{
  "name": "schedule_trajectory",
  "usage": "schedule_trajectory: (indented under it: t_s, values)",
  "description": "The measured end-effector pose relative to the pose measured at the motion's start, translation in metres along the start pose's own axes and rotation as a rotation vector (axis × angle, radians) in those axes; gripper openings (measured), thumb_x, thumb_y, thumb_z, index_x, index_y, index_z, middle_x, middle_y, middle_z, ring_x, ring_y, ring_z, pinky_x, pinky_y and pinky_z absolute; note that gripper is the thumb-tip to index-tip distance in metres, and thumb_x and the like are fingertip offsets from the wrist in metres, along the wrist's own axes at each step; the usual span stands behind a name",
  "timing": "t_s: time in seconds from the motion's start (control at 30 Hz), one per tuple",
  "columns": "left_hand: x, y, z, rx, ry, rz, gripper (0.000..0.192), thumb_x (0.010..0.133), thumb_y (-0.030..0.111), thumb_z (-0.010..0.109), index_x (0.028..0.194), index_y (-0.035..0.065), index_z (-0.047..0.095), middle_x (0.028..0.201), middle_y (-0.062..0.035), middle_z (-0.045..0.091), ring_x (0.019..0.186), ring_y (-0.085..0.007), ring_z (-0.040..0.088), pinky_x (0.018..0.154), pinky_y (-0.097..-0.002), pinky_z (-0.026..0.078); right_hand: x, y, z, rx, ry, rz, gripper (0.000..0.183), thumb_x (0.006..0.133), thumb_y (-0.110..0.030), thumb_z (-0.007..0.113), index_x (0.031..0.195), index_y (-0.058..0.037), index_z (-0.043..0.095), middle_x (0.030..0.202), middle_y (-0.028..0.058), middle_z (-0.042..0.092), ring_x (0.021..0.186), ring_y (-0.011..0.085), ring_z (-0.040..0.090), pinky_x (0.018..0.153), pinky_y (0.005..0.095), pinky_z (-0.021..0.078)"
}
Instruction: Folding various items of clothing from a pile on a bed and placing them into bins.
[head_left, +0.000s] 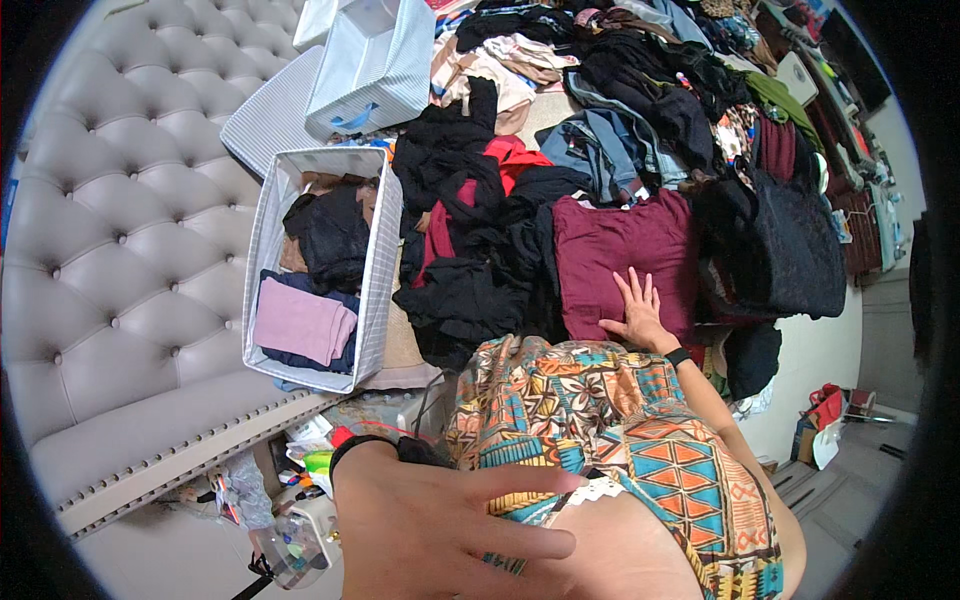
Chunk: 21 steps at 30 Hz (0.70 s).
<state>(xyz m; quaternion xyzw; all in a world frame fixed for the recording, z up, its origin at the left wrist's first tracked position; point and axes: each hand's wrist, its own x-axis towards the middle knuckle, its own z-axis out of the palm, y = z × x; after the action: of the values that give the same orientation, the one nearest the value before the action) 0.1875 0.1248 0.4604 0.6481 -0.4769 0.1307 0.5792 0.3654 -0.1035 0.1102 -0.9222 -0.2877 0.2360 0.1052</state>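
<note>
My right hand (637, 315) rests with spread fingers on a maroon garment (611, 251), which lies laid out flat before me; a dark band is on that wrist. Close to the camera, my left hand (450, 517) is raised near my chest and patterned clothing, its fingers apart and nothing in them. Black clothes (469, 300) lie in a heap left of the maroon garment. Farther left stands a white checked fabric storage box (381, 277), with a folded pink cloth (300, 319) on dark blue cloth and black and brown garments inside.
Behind the box are a striped fabric bin (367, 97) and a striped panel (274, 109). A tufted headboard (142, 195) rises at the left. Denim (600, 150) and other clothes are piled at the back. A black furry item (787, 247) lies right of the maroon garment.
</note>
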Motion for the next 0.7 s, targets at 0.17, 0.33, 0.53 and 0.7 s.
schedule_trajectory:
  t_s: [0.17,0.33,0.53,0.7]
  values:
    - [0.003,0.004,-0.001,-0.012,0.057,-0.022,0.068,0.072,0.072,0.047,0.131,0.0449,0.027,0.096,-0.0125,0.060,0.089,-0.0311,0.056,0.087,-0.0598,0.034,0.002,0.003,0.000,0.010,-0.008,0.000,0.097,0.069,-0.059,0.062,0.142,-0.0229,0.010,0.148,0.0137,0.003,0.132,0.0449,-0.001,0.106,0.0541,0.0089]
    - [0.004,0.012,0.003,-0.052,0.147,-0.077,0.068,0.071,0.072,0.048,0.131,0.0463,0.027,0.095,-0.0128,0.060,0.087,-0.0312,0.057,0.086,-0.0596,0.035,0.005,0.006,0.002,0.013,0.028,-0.022,0.096,0.068,-0.059,0.062,0.142,-0.0233,0.011,0.147,0.0140,0.004,0.131,0.0468,0.001,0.105,0.0554,0.0105]
    - [-0.008,-0.006,-0.008,0.041,-0.132,0.117,0.073,0.069,0.070,0.054,0.132,0.0437,0.028,0.094,-0.0129,0.061,0.084,-0.0314,0.057,0.085,-0.0574,0.037,0.004,0.001,-0.005,-0.009,-0.006,-0.001,0.097,0.068,-0.059,0.063,0.142,-0.0237,0.010,0.148,0.0124,0.003,0.133,0.0441,-0.001,0.106,0.0531,0.0095]
    - [0.005,0.003,0.013,0.012,0.145,0.064,0.072,0.069,0.068,0.058,0.131,0.0420,0.031,0.093,-0.0133,0.061,0.084,-0.0294,0.058,0.083,-0.0567,0.038,0.005,0.003,-0.004,-0.004,-0.020,0.012,0.097,0.068,-0.058,0.063,0.142,-0.0247,0.009,0.148,0.0116,0.001,0.133,0.0427,-0.003,0.107,0.0521,0.0083]
